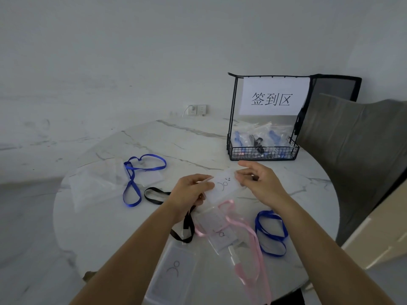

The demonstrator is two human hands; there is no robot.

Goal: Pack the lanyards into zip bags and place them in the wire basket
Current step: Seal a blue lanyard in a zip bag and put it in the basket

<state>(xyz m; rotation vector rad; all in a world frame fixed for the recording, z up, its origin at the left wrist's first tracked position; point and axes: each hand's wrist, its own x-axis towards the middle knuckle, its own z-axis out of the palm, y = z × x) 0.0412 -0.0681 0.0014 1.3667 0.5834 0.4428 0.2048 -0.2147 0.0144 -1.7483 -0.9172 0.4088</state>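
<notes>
A: Hands?
B: L hand (191, 191) pinches the left edge of a card holder (224, 186), fingers curled. R hand (258, 183) pinches the right edge w/ thumb + fingertips.
A: Lanyard?
B: Pink lanyard (230, 203) hangs btwn the hands, over a zip bag (207, 219) (clear, edges vague). Wire basket (264, 154) sits just beyond R hand.
</notes>
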